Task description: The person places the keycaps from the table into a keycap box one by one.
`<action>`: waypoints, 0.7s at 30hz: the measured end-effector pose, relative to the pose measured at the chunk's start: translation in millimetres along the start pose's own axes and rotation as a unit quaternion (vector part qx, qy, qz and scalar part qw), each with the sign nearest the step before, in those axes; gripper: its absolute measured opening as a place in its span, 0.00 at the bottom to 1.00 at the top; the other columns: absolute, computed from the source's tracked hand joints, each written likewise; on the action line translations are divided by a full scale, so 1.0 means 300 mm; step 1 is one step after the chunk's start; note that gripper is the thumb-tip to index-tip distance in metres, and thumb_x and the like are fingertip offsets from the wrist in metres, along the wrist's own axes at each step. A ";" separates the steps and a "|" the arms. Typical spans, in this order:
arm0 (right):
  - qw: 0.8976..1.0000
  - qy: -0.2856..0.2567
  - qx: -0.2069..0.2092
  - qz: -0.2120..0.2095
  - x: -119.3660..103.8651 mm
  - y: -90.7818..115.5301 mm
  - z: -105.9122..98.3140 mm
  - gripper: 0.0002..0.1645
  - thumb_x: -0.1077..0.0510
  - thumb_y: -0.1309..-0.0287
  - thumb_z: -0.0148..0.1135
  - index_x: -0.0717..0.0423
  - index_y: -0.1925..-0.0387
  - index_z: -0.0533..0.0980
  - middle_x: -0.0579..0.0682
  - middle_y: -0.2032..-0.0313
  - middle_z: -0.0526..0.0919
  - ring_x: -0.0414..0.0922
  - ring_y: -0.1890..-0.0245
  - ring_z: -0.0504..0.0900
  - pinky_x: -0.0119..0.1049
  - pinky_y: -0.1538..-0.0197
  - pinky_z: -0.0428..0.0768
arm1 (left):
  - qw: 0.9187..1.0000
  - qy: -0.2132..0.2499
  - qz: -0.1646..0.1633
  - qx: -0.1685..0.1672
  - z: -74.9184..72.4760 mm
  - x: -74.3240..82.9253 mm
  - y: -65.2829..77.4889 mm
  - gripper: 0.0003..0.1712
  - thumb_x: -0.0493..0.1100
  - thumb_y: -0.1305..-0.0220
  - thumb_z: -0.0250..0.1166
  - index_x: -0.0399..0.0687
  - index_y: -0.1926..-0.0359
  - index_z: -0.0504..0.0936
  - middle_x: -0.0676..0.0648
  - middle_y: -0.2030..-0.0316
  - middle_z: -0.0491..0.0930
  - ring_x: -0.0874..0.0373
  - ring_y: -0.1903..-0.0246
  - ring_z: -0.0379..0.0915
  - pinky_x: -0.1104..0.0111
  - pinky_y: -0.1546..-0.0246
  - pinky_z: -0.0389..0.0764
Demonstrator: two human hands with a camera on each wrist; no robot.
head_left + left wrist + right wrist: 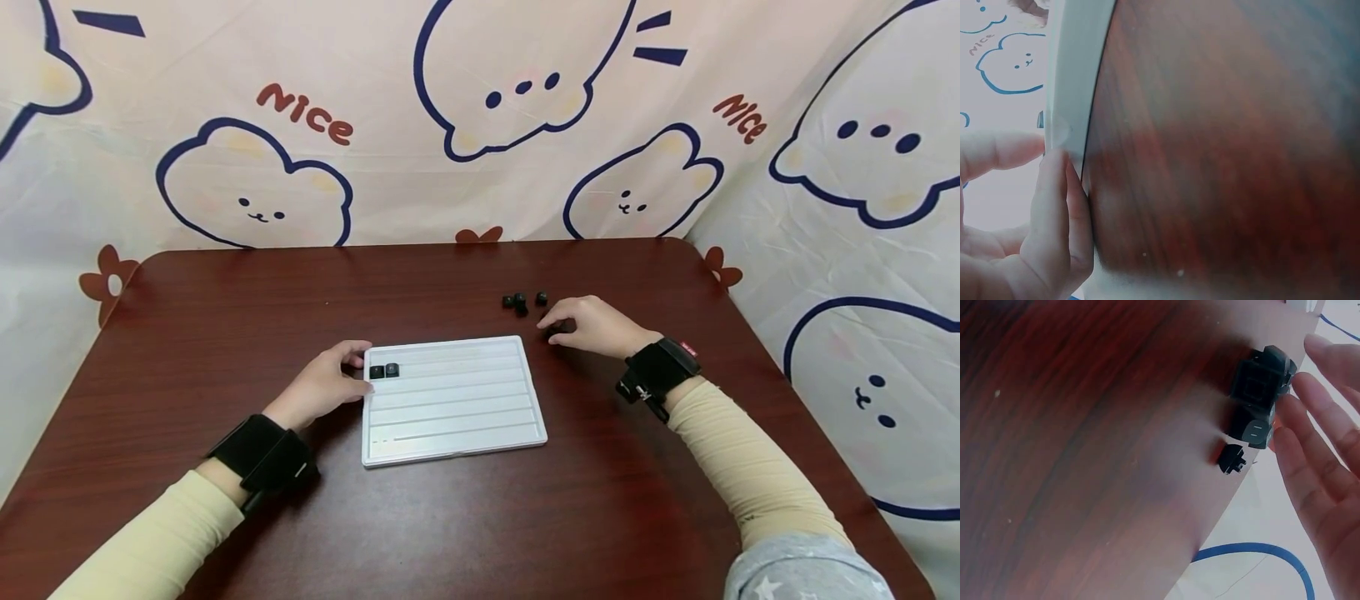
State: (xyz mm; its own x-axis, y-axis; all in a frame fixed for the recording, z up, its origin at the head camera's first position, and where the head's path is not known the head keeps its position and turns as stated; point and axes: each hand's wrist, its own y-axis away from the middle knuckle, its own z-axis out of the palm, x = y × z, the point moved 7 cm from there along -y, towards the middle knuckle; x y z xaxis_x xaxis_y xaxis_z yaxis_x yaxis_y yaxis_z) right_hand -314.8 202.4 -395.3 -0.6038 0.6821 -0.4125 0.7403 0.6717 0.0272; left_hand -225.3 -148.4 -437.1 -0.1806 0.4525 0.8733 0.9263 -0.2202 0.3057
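In the head view a white grooved board [457, 408] lies on the table, with two black keycaps [384, 371] side by side in a groove at its upper left. My left hand [326, 383] touches the board's left edge, its thumb and index finger apart along the rim. In the left wrist view those fingers [1054, 194] meet the white side of the board [1079, 69]. Right of the board, my right hand [596, 325] reaches over loose black keycaps, thumb and fingers spread. The right wrist view has its fingers [1310, 437] close beside several keycaps [1250, 425].
More black keycaps [521, 302] lie loose beyond the board's far right corner. The dark wooden table [450, 533] ends at a patterned cloth [405, 200] at the back and sides. Black cameras are strapped to both wrists.
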 end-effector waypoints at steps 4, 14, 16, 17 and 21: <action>1.000 0.001 -0.006 0.014 0.010 0.001 0.006 0.16 0.64 0.42 0.74 0.56 0.51 0.87 0.51 0.52 0.86 0.47 0.53 0.83 0.45 0.50 0.83 | 1.000 0.002 0.000 -0.001 0.000 -0.001 0.000 0.38 0.28 0.37 0.66 0.29 0.28 0.62 0.31 0.44 0.68 0.43 0.50 0.71 0.66 0.57 0.81; 0.999 0.007 -0.016 0.035 0.014 -0.008 0.030 0.16 0.66 0.41 0.73 0.57 0.50 0.87 0.52 0.51 0.85 0.48 0.49 0.82 0.46 0.48 0.81 | 1.000 -0.009 0.002 0.002 -0.001 0.000 -0.002 0.37 0.29 0.37 0.66 0.29 0.29 0.63 0.31 0.44 0.69 0.44 0.51 0.70 0.67 0.59 0.79; 0.999 0.007 -0.015 0.042 0.015 -0.010 0.029 0.16 0.67 0.41 0.73 0.57 0.50 0.86 0.53 0.50 0.85 0.49 0.48 0.82 0.47 0.47 0.81 | 1.000 -0.008 -0.001 0.003 -0.002 -0.001 -0.002 0.37 0.29 0.37 0.66 0.29 0.29 0.63 0.31 0.44 0.69 0.44 0.50 0.70 0.68 0.58 0.78; 0.999 0.007 -0.015 0.044 0.014 -0.010 0.028 0.17 0.68 0.41 0.72 0.57 0.50 0.86 0.53 0.50 0.85 0.50 0.47 0.81 0.48 0.46 0.81 | 1.000 -0.008 0.000 0.002 -0.002 -0.001 -0.002 0.37 0.29 0.36 0.65 0.29 0.28 0.63 0.31 0.44 0.69 0.44 0.50 0.70 0.68 0.58 0.79; 0.998 0.006 -0.013 0.055 0.016 -0.012 0.026 0.18 0.69 0.42 0.72 0.58 0.49 0.86 0.54 0.50 0.85 0.51 0.45 0.81 0.49 0.44 0.80 | 1.000 -0.010 -0.003 0.001 -0.004 -0.001 -0.001 0.37 0.29 0.36 0.65 0.30 0.28 0.63 0.32 0.44 0.69 0.43 0.49 0.69 0.67 0.58 0.78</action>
State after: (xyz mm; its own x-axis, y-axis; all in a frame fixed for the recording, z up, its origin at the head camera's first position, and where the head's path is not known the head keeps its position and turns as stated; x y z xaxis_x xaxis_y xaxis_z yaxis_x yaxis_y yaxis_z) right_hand -318.1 201.0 -404.6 -0.5231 0.7550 -0.3955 0.7940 0.6003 0.0959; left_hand -225.7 -149.6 -437.1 -0.1801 0.4703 0.8640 0.9259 -0.2156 0.3103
